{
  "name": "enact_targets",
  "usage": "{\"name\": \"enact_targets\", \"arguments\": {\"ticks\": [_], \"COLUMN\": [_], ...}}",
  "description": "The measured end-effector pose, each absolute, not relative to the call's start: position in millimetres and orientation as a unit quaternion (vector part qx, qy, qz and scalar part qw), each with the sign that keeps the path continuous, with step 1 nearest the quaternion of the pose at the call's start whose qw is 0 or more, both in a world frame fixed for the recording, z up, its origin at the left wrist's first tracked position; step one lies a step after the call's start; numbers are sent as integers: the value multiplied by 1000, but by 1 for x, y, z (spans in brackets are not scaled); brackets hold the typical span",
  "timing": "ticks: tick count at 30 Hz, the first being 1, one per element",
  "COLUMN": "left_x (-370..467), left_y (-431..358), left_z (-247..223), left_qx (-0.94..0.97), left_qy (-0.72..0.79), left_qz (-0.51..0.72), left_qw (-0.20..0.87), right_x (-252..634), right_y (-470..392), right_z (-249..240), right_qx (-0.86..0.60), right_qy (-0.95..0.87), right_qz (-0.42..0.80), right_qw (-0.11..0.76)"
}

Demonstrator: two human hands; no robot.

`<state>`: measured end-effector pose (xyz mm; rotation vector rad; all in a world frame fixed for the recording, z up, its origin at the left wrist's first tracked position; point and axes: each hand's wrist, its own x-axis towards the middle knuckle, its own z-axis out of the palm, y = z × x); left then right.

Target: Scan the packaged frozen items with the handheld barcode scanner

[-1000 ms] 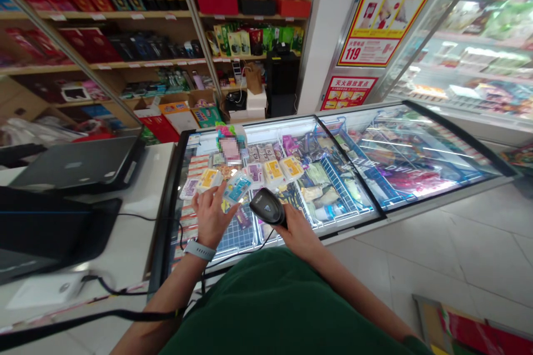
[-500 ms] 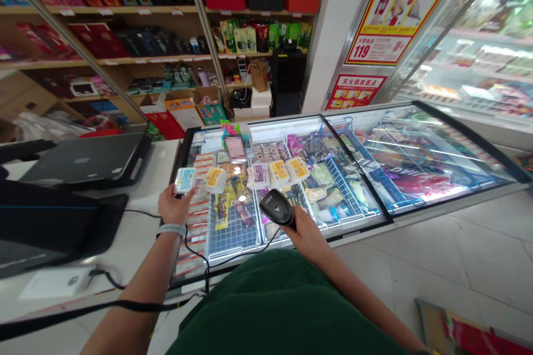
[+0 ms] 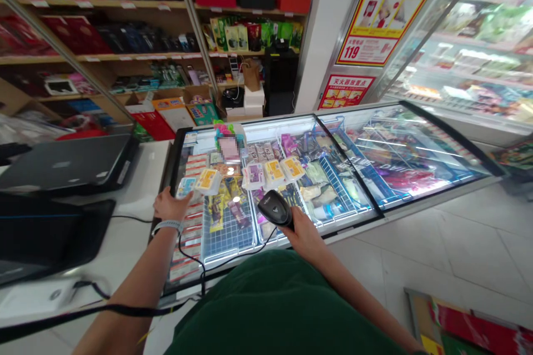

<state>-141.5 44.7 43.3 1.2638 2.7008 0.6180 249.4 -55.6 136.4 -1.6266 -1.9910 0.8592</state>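
My left hand [image 3: 171,206] is closed on a blue-and-white package [image 3: 186,186] at the left edge of the glass-topped freezer [image 3: 275,122]. Right beside that package lies a yellow-labelled white package [image 3: 207,181]. In my right hand [image 3: 303,230] is a black barcode scanner [image 3: 275,208], held above the glass with its cable trailing left. Beyond the scanner, a purple-labelled package [image 3: 254,176] sits in a row with two yellow-labelled ones [image 3: 273,172]. A colourful item with a blurred patch [image 3: 229,147] stands near the far edge.
A black laptop-like device [image 3: 66,163] and a dark screen or stand [image 3: 50,238] occupy the counter at left. Black cables [image 3: 202,263] cross near my left wrist. Stocked shelves [image 3: 137,58] rise behind, with open cartons [image 3: 170,113] below.
My left hand has lowered with the blue-and-white package, which now shows lower and flatter beside the yellow-labelled one. The view has shifted slightly; my right hand still holds the scanner.
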Motion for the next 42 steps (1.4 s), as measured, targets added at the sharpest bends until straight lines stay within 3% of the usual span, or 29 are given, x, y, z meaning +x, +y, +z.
{"name": "enact_targets", "arguments": {"ticks": [3,11,18,30,42], "left_x": [-115,11,72,49,-8], "left_y": [45,51,66,60,13], "left_z": [57,74,58,62,83], "left_qx": [437,588,571,600,679], "left_qy": [861,757,783,763,648], "left_qz": [261,268,227,221,345], "left_qw": [-19,100,95,92,-13], "right_x": [251,258,267,266,248], "right_y": [-56,-57,-61,-60,-55], "right_z": [136,131,125,134,151], "right_qx": [-596,-624,-633,-649,-546], "right_qy": [-706,-680,-676,-671,-725], "right_qz": [315,312,291,288,329], "right_qw": [217,226,241,213,262]}}
